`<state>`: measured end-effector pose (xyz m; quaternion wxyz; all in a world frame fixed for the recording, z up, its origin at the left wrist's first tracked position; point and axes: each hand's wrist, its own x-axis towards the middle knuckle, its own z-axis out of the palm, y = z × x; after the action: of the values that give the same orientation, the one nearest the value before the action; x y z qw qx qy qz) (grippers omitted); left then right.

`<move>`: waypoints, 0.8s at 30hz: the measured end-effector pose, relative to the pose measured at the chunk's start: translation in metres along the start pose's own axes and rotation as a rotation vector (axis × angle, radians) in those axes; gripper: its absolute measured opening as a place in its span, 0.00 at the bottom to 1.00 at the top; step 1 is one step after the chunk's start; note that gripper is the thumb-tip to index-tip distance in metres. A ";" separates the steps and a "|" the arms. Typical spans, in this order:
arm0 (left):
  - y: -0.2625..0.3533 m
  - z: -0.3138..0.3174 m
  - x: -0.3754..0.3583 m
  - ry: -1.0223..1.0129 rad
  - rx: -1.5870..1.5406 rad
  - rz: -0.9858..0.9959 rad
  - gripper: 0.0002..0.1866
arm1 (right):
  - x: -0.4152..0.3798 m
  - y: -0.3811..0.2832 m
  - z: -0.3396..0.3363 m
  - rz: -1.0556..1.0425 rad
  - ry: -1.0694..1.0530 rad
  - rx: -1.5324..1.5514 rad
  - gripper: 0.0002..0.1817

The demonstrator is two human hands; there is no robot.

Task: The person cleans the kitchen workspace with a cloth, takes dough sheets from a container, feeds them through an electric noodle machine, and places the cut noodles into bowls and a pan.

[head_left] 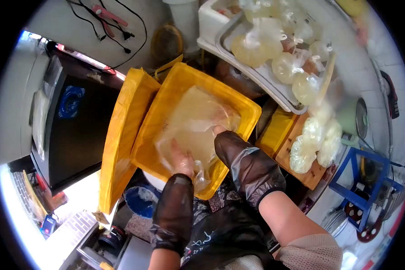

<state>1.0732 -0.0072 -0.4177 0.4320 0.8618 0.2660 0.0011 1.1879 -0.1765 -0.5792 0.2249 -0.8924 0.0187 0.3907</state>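
A yellow box (141,146) stands open in front of me, lined with a large sheet or bag of clear plastic (191,108). Down inside it, my left hand (182,161) lies against the plastic near the box's lower side, its fingers stretched out and apart. My right hand (219,129) reaches in at the right, touching the plastic; its fingers are blurred behind the film and the sleeve. Dark translucent sleeve covers, the left cover (172,216) and the right cover (247,166), wrap both forearms. A bunched piece of clear plastic (202,179) sits beside my left wrist.
The yellow lid (126,135) leans at the box's left. Knotted clear bags of pale liquid (252,49) fill a tray (225,51) upper right. Bagged pale round pieces (303,153) rest on a wooden board (290,155). A blue bucket (137,202) stands lower left, near a black cabinet (83,130).
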 end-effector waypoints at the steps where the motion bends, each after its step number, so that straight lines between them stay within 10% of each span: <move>1: -0.009 0.009 -0.001 -0.128 0.136 0.013 0.36 | 0.003 0.005 0.001 0.022 0.000 0.013 0.14; 6: -0.112 0.076 0.003 -0.484 -0.167 -0.186 0.31 | 0.014 0.021 0.002 0.082 -0.003 0.036 0.14; 8: -0.060 0.048 0.002 -0.644 0.360 0.015 0.27 | 0.024 0.029 0.005 0.083 -0.012 0.038 0.14; 12: -0.039 0.054 0.001 -0.553 0.378 -0.066 0.23 | 0.006 0.005 -0.011 0.049 -0.173 -0.087 0.16; 14: -0.055 0.075 0.009 -0.426 -0.799 -0.689 0.24 | -0.024 -0.018 -0.033 -0.131 -0.103 -0.162 0.14; 15: -0.065 0.081 0.016 -0.429 -0.797 -0.687 0.24 | -0.036 -0.026 -0.044 -0.219 -0.062 -0.201 0.14; 17: -0.073 0.084 0.029 -0.471 -0.235 -0.218 0.20 | -0.051 -0.034 -0.052 -0.392 0.019 -0.285 0.16; 19: -0.051 0.079 0.039 -0.355 -0.251 -0.256 0.21 | -0.066 -0.047 -0.033 -0.507 0.058 -0.401 0.15; 21: -0.007 0.051 0.040 -0.244 -0.267 -0.290 0.23 | -0.124 -0.058 -0.016 -0.316 0.175 0.494 0.16; 23: 0.038 0.006 0.041 -0.485 0.620 0.544 0.28 | -0.158 -0.059 -0.027 -0.441 -0.152 0.279 0.19; 24: 0.044 -0.006 0.046 -0.705 0.777 0.556 0.31 | -0.182 -0.060 -0.027 -0.577 -0.021 0.221 0.21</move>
<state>1.1319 -0.0034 -0.3916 0.1306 0.9426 -0.1484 -0.2692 1.0932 -0.1600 -0.4116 0.4225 -0.8269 -0.1956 0.3154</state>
